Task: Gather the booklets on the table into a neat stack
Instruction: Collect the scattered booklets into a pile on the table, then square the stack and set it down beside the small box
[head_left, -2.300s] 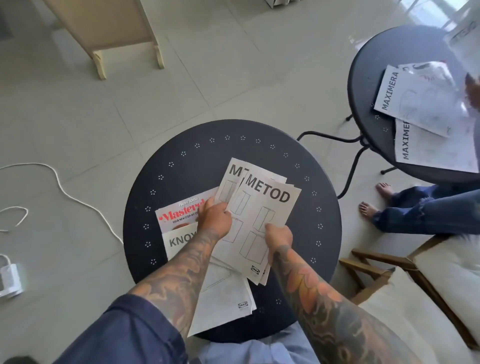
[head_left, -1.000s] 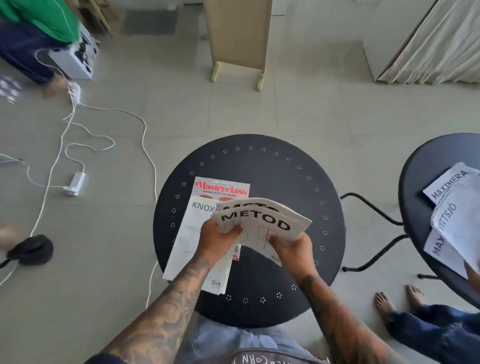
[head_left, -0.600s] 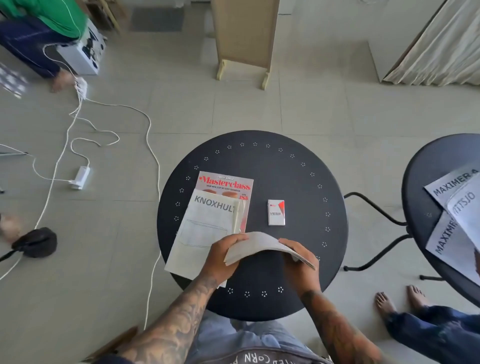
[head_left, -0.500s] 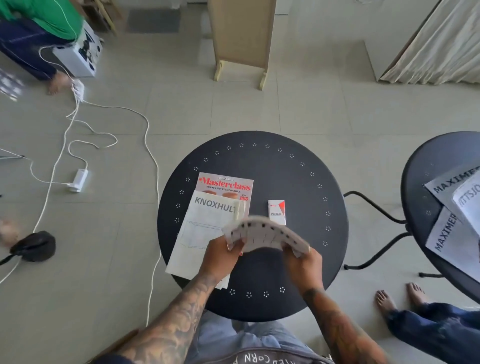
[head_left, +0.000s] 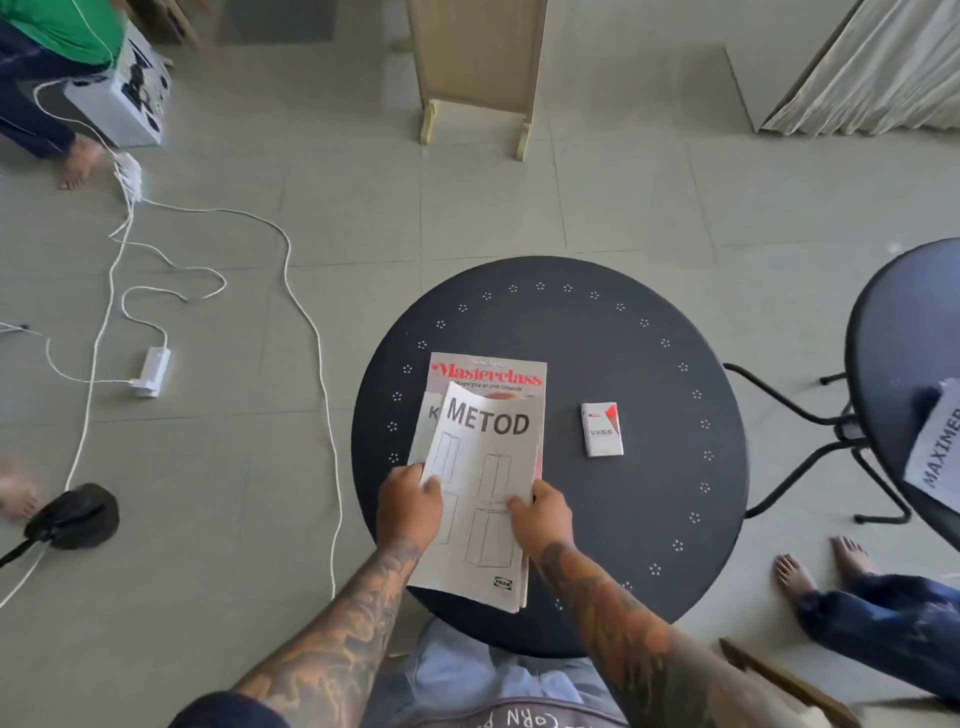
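On the round black table (head_left: 623, 353) a white METOD booklet (head_left: 483, 467) lies on top of a pile. Under it, the red Masterclass magazine (head_left: 488, 370) sticks out at the far end and a sliver of the grey KNOXHULT booklet (head_left: 429, 415) shows at the left. My left hand (head_left: 409, 506) grips the METOD booklet's left edge. My right hand (head_left: 540, 512) presses on its right edge, thumb on the cover. More pages show beneath the METOD booklet at its near corner.
A small white and red VESS box (head_left: 601, 429) lies on the table right of the pile. A second black table (head_left: 883, 332) with a MAXIMERA booklet (head_left: 935, 441) stands at the right, a person's bare feet (head_left: 815, 566) below it. White cables (head_left: 306, 332) trail across the floor at the left.
The METOD booklets, held curled above the table in both hands, have come down flat on top of the KNOXHULT booklet and the Masterclass magazine. Both hands still hold them.
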